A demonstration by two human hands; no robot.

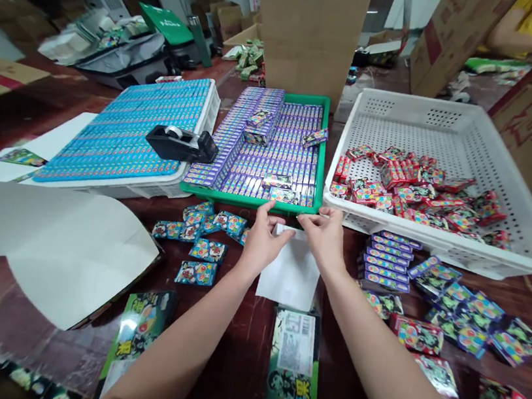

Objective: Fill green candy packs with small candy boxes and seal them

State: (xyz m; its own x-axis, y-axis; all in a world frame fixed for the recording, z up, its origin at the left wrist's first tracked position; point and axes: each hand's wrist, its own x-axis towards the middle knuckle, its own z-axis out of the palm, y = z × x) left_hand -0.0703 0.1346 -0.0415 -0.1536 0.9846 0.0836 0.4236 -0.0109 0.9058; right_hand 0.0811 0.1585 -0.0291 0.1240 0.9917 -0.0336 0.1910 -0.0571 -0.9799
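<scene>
An open cardboard carton (289, 275) lies in front of me, its white inside facing up. Its green printed flap (289, 388) extends towards me. My left hand (264, 242) is at the carton's far left corner, thumb over the white card and fingers bent around the edge. At the far right corner, my right hand (325, 239) pinches the edge between thumb and fingers. Blue candy packets (208, 251) lie left of my hands. A stack of purple candy boxes (389, 262) stands to the right, near loose purple packets (466, 307) and red boxes (418, 334).
Beyond my hands stands a green tray (321, 161) of purple boxes. A white crate (512, 168) of red boxes is at right. At left, a black tape dispenser (179, 144) rests on blue boxes (128, 121). Another green carton (142, 327) lies near my left forearm.
</scene>
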